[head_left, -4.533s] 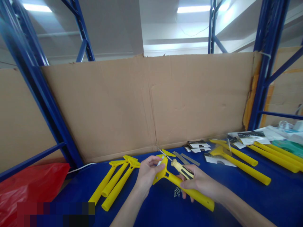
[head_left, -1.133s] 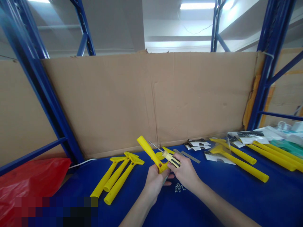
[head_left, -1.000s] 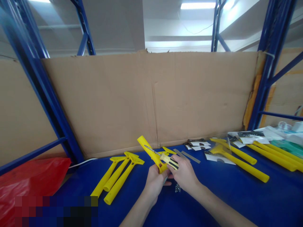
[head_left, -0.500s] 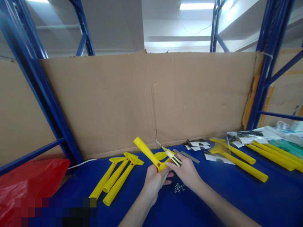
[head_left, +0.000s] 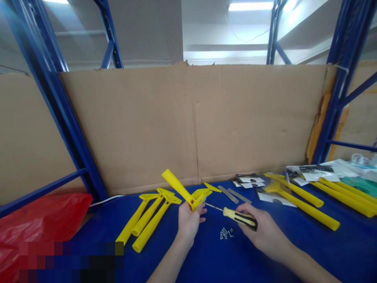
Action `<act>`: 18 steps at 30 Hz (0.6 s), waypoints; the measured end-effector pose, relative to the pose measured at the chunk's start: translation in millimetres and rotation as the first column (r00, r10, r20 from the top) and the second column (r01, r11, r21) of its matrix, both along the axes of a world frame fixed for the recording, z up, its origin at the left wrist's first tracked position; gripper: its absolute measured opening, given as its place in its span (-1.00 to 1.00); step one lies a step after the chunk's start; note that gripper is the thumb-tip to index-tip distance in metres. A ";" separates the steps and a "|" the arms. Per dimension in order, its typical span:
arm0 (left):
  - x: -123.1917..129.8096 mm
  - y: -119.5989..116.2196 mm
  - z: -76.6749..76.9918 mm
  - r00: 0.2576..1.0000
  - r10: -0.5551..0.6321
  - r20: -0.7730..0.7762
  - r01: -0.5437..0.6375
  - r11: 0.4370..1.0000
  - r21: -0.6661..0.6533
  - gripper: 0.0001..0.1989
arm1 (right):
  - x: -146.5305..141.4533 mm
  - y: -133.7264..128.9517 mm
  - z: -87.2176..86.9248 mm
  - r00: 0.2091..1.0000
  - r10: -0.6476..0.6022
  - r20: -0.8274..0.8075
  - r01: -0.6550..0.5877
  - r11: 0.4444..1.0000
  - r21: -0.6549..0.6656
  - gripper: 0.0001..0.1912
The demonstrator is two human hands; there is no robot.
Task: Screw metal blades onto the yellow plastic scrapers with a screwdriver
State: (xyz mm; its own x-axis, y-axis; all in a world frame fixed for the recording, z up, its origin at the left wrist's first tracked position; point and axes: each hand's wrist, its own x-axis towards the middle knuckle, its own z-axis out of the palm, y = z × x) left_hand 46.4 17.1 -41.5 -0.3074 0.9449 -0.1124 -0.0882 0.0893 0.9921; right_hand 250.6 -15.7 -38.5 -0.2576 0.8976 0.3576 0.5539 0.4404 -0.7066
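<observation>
My left hand [head_left: 189,223] is closed around the head of a yellow plastic scraper [head_left: 178,185], its handle pointing up and to the left. In my right hand [head_left: 260,228] is a screwdriver [head_left: 240,218] with a cream and black handle, its shaft pointing left. The screwdriver's tip is at the scraper head, close to my left fingertips; whether it sits in a screw is too small to tell. Below the screwdriver, a small heap of metal screws and nuts [head_left: 225,234] lies on the blue table [head_left: 218,263]. Flat metal blades [head_left: 228,194] lie just behind it.
Several yellow scrapers [head_left: 153,224] lie to the left, others [head_left: 306,206] to the right with more yellow handles [head_left: 344,198]. Black-and-white packets [head_left: 249,181] rest near the cardboard wall [head_left: 141,129]. A red plastic bag [head_left: 59,216] is at far left, beside a blue rack post [head_left: 67,129].
My right hand has moved right and turned the screwdriver from pointing up-left to bringing its tip to the scraper head. My left hand still holds the scraper, now slightly turned.
</observation>
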 end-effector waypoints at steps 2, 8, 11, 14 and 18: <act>0.8 -0.2 -0.6 1.000 0.007 -0.011 -0.007 1.000 0.006 -0.87 | -2.1 -0.5 -0.3 1.000 -0.001 0.010 0.001 1.000 0.031 -0.91; 0.0 -0.5 -2.1 0.999 0.009 -0.033 -0.009 1.000 0.013 -0.86 | -7.4 -1.0 3.5 0.998 -0.022 0.056 0.018 0.996 0.085 -0.90; 0.0 0.1 -3.2 0.999 0.006 -0.037 -0.005 1.000 0.018 -0.86 | -5.9 -1.2 3.0 0.997 -0.028 0.071 0.020 0.994 0.108 -0.88; -0.7 0.8 -4.3 0.998 0.016 -0.058 -0.014 0.999 0.033 -0.86 | -4.3 0.8 -2.1 0.997 -0.038 0.070 0.025 0.983 0.183 -0.85; -2.4 0.6 -6.4 0.985 0.030 -0.171 -0.014 0.996 0.091 -0.88 | -6.0 1.3 -9.6 0.994 -0.111 0.008 0.101 0.926 0.364 -0.72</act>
